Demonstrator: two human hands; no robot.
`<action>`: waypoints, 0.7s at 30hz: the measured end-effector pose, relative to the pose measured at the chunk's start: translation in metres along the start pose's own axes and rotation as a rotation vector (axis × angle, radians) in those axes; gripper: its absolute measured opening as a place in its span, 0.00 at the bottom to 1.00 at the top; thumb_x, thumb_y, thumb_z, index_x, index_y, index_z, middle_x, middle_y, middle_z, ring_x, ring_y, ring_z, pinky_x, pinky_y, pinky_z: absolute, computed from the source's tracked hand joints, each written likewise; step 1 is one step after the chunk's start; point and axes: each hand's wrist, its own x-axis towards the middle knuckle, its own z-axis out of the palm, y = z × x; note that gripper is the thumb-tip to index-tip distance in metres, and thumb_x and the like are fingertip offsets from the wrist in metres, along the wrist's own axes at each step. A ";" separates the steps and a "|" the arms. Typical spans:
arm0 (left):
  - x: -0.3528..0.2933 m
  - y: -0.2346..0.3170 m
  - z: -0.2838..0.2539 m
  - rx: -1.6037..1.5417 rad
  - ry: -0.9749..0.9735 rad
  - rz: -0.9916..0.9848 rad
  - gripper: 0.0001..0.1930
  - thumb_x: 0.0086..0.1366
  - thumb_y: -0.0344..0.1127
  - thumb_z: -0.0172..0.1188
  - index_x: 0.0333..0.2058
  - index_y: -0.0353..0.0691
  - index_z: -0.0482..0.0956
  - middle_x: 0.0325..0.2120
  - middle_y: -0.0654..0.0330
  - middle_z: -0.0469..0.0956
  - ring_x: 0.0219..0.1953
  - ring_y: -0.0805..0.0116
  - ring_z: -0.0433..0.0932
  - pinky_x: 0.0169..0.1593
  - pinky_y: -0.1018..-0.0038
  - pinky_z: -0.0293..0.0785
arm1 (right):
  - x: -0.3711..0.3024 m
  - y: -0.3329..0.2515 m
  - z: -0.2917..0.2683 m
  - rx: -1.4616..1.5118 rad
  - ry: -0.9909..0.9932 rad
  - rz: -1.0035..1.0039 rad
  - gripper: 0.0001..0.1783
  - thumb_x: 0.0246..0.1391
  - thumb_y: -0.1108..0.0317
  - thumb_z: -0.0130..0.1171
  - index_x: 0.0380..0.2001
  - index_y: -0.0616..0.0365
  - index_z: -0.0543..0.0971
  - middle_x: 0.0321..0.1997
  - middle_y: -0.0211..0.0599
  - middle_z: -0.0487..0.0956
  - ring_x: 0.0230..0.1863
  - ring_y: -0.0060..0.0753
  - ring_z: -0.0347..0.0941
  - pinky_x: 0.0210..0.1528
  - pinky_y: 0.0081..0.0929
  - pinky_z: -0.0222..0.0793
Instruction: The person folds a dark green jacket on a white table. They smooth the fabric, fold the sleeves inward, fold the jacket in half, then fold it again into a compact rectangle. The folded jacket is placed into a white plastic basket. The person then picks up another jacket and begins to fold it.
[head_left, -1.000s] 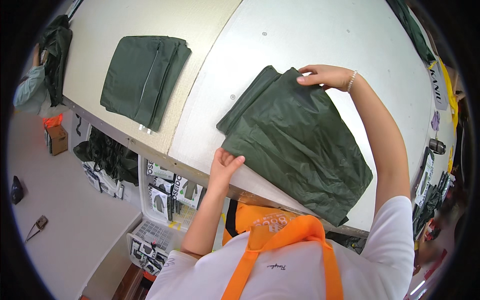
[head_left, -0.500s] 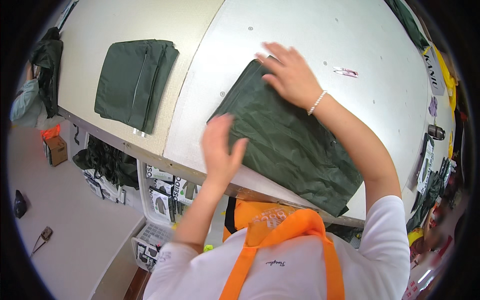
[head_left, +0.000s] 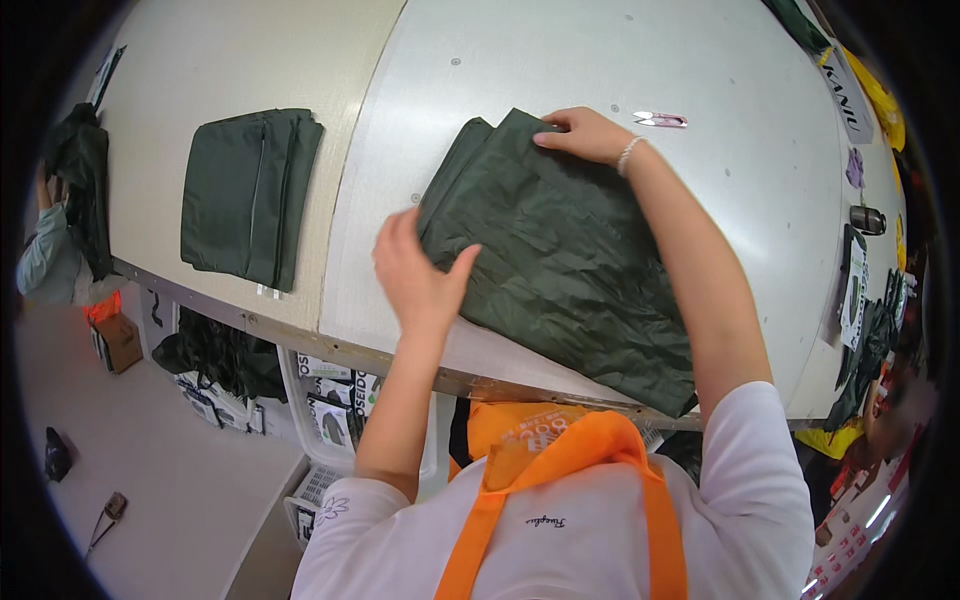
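A dark green folded garment (head_left: 560, 260) of thin, creased fabric lies on the white table in front of me. At its far edge my right hand (head_left: 592, 135) is closed on the fabric, thumb on top and the other fingers partly hidden. One top-layer corner there stands apart from the layers under it. My left hand (head_left: 422, 275) is open at the garment's left edge, thumb spread away from the fingers and fingertips at the cloth's border.
To the left lies a neat folded dark green stack (head_left: 245, 195). Small pink-handled thread snips (head_left: 660, 120) rest beyond my right hand. A dark metal cup (head_left: 867, 220) stands far right. Packed bins (head_left: 325, 400) sit under the table edge; another person's sleeve (head_left: 45, 250) shows far left.
My right hand has gone from spread fingers above the far corner to gripping the far edge, whose top layer has shifted. My left hand stays open at the left edge. The view has shifted slightly.
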 end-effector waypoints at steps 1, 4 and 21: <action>-0.010 -0.013 -0.002 -0.086 -0.023 -0.120 0.38 0.41 0.39 0.75 0.50 0.33 0.66 0.50 0.48 0.65 0.50 0.52 0.66 0.52 0.63 0.65 | -0.001 0.005 -0.006 0.107 -0.055 0.007 0.26 0.49 0.53 0.60 0.43 0.66 0.79 0.38 0.44 0.80 0.38 0.34 0.76 0.44 0.27 0.70; -0.048 -0.037 -0.002 -0.575 -0.121 -0.535 0.31 0.50 0.36 0.70 0.50 0.31 0.65 0.46 0.51 0.71 0.44 0.61 0.71 0.47 0.69 0.68 | 0.003 0.002 -0.013 0.047 -0.115 0.058 0.23 0.50 0.52 0.61 0.36 0.64 0.80 0.33 0.40 0.81 0.33 0.32 0.76 0.40 0.29 0.70; -0.059 -0.028 0.006 -1.212 -0.166 -1.176 0.16 0.66 0.44 0.54 0.43 0.37 0.70 0.30 0.61 0.77 0.27 0.74 0.77 0.29 0.81 0.73 | -0.040 0.018 -0.010 -0.196 0.043 0.089 0.33 0.54 0.39 0.50 0.36 0.66 0.77 0.33 0.52 0.79 0.36 0.47 0.77 0.41 0.38 0.71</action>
